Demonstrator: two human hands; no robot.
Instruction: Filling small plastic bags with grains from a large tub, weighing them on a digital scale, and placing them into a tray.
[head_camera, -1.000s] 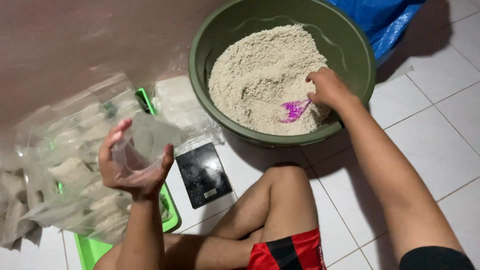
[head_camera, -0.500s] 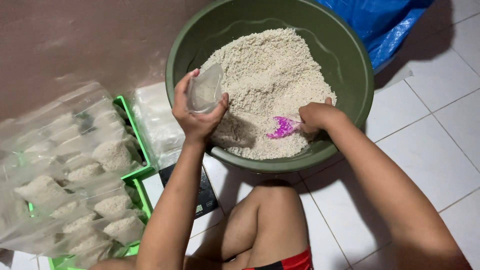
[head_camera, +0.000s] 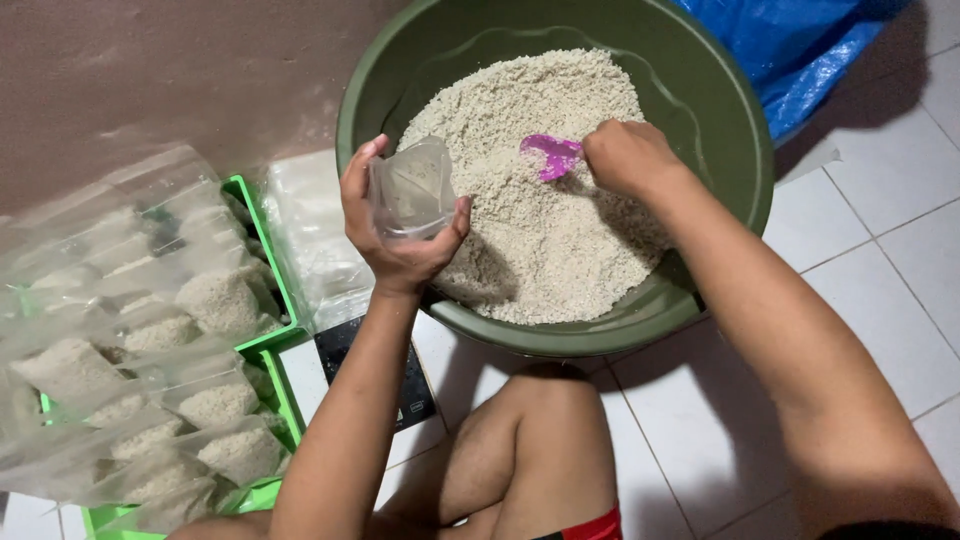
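Basin (head_camera: 720, 150) of grain (head_camera: 540, 200) ahead, filled bags (head_camera: 150, 370) in tray (head_camera: 262, 340) left, likely scale (head_camera: 400, 395) between

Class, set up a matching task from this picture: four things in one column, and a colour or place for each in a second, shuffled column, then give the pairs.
Things:
1. basin
2. scoop
3. clear bag
4. tarp

Descriptions:
A. blue, behind the basin
B. in the left hand
C. dark green, holds grain
D. pink, in the right hand

Pairs: 1-C, 2-D, 3-B, 4-A
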